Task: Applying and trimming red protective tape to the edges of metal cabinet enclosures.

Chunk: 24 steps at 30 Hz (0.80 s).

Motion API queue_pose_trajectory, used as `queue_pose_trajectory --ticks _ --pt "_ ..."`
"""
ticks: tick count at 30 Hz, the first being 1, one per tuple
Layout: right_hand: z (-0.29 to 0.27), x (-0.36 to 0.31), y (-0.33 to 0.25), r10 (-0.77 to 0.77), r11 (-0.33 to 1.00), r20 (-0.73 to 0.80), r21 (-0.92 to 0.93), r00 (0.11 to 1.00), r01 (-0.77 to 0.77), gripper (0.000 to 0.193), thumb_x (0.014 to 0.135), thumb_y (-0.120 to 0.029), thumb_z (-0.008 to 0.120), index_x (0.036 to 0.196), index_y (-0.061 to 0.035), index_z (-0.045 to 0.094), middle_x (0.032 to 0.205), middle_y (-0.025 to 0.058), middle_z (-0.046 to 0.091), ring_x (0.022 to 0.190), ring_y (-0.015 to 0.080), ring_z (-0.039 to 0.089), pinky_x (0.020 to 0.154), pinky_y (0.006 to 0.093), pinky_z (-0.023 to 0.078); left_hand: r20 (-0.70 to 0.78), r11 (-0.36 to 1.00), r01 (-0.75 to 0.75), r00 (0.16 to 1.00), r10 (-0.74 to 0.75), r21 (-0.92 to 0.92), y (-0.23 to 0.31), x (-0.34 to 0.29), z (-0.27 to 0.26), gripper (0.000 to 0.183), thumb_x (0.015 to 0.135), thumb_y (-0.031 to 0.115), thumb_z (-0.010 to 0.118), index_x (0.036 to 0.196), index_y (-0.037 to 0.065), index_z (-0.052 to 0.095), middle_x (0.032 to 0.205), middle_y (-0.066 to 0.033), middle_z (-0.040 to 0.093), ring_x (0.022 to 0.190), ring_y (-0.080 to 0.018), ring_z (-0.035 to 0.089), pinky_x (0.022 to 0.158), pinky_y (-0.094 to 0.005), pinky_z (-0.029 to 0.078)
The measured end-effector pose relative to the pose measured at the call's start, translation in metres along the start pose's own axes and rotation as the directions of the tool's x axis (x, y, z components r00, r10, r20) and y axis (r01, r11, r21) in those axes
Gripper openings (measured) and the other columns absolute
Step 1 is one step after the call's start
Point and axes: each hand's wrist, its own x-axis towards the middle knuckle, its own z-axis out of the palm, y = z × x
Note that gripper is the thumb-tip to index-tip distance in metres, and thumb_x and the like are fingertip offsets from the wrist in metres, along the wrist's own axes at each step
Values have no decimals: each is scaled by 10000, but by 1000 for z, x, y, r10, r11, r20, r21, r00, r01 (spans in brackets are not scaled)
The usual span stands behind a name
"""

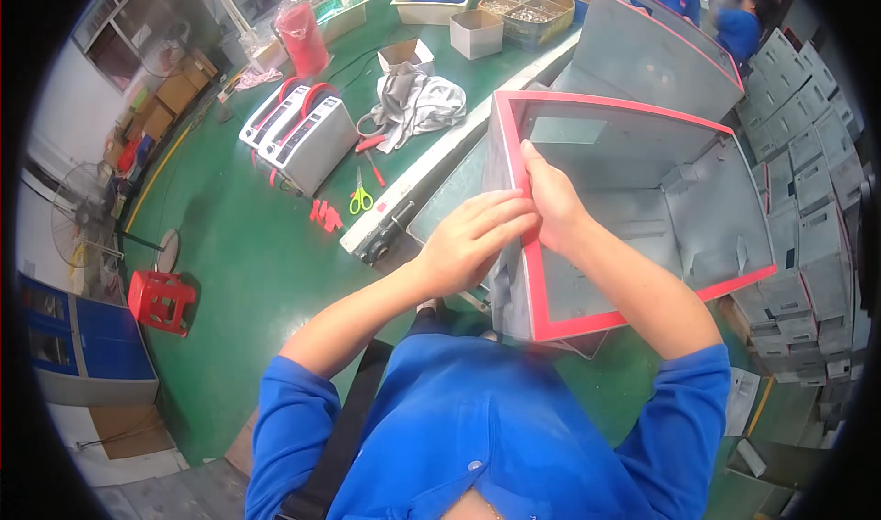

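I have both hands on the open-topped grey metal box (633, 199) that fills the frame from the centre to the right. My left hand (470, 243) comes to the left wall from outside, its fingers side by side and bent over the red strip (532, 290) that borders the opening. My left thumb is out of sight, so I cannot tell whether it pinches from the other side. My right hand (555, 203) reaches across the opening to the same left edge, one digit stretched toward the upper left of the frame with its tip at the strip. The others are largely hidden, and I cannot tell whether they clamp the wall. My two hands meet there and seem to touch.

I take the step in hand to be smoothing the strip flat along this left side and folding it over the edge. The next move, I judge, calls for even pressure along that side, sliding toward a corner without lifting or creasing the strip.

The opening faces up toward me, tipped a little to the lower left. Its long axis seems to run left to right, sloping slightly, though the fisheye stretches the near left side, so I hold that loosely.

Toward the upper left sit two tape dispensers (317, 144), with green-handled scissors (361, 194) near them.
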Motion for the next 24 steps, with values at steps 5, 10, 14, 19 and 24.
queue_pose_trajectory --ticks 5,10,14,19,24 --pt "1 -2 0 -23 1000 13 -11 1000 23 597 908 -441 396 1272 31 364 1224 162 448 1046 213 493 872 320 405 8 997 -56 998 56 57 3 -2 8 477 616 -90 555 1085 0 556 1136 -144 536 1100 -301 495 932 -423 394" --pt "-1 2 2 -42 999 22 -2 999 42 609 907 -448 393 1275 36 357 1251 165 429 1092 211 460 901 314 382 13 987 -98 995 98 126 0 -5 11 448 635 -72 548 1078 -4 560 1129 -142 547 1088 -286 514 943 -429 391" --pt "-1 1 1 -27 1000 51 -4 998 28 604 908 -450 391 1266 36 366 1269 163 413 1126 209 430 922 307 363 11 978 -129 992 129 164 -2 -7 13 439 648 -51 548 1084 1 560 1119 -142 556 1081 -281 522 948 -430 390" --pt "-5 7 5 -27 1000 58 -13 998 28 605 906 -460 391 1254 34 379 1255 155 423 1113 206 433 926 306 355 21 970 -154 988 153 189 -4 -8 13 435 656 -37 548 1088 6 561 1118 -143 558 1081 -283 524 945 -428 397" --pt "-4 2 1 -11 997 64 -71 998 16 597 910 -457 385 1253 31 380 1249 150 429 1120 200 427 946 295 332 28 974 -154 988 152 165 -15 -5 13 436 653 -37 543 1087 5 561 1116 -147 558 1075 -289 528 933 -428 408"
